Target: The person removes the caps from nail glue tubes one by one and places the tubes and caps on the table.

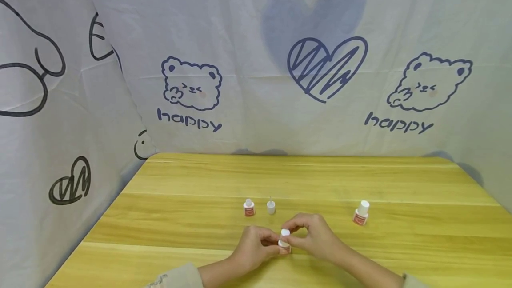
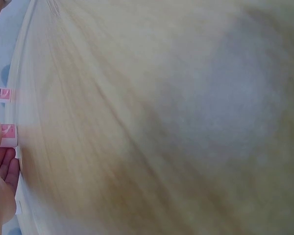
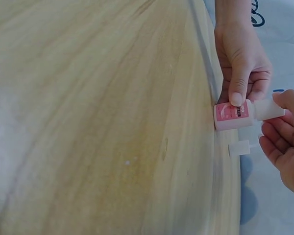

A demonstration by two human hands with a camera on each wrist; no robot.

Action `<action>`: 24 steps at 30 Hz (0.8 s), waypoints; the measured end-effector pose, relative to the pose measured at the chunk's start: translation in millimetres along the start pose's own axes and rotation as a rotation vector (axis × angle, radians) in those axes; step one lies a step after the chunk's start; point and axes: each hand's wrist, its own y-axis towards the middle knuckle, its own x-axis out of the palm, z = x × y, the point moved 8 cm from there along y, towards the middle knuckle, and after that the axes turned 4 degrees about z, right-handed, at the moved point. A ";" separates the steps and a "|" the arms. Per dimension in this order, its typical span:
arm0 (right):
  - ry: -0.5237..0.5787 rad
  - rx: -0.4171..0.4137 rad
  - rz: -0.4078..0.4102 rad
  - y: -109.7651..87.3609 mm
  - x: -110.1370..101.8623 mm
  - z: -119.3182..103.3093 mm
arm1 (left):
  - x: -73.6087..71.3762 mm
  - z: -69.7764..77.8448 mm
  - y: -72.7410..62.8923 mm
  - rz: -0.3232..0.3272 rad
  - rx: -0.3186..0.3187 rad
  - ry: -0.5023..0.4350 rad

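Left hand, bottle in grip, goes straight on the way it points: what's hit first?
Most likely the right hand, which pinches the white cap of the bottle that the left hand holds. It lies just beyond in the head view; exact depth is hard to judge.

1. Wood-grain table (image 1: 180,190): yellowish, far corners rounded.
2. White cloth backdrop (image 1: 250,57): creased, hangs beyond table's far edge.
3. Left bear drawing (image 1: 192,84), right bear drawing (image 1: 430,82): "happy" lettering (image 1: 189,120) under each.
4. Striped heart (image 1: 328,68): between bears, overlapping solid blue heart (image 1: 314,17).
5. Left cloth (image 1: 32,146): black line drawings (image 1: 45,84).
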 end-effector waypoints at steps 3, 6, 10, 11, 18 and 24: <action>0.005 -0.001 -0.015 -0.5 0.6 0.4 | -0.1 0.1 -0.2 -0.001 0.001 0.007; 0.015 0.001 -0.024 -1.0 1.0 0.6 | -0.4 0.5 -0.4 -0.001 0.002 0.013; 0.022 0.000 -0.036 -1.2 1.8 0.3 | -0.3 0.8 -0.6 -0.001 -0.003 0.014; 0.021 -0.001 -0.038 -1.2 1.9 0.0 | -0.2 0.9 -0.5 -0.002 -0.003 0.014; 0.016 -0.013 -0.018 -2.0 1.0 -2.4 | 0.2 2.1 -0.3 -0.008 0.005 0.004; -0.024 -0.041 0.088 -4.9 -1.6 -2.2 | 0.7 2.8 -0.6 -0.010 0.018 -0.010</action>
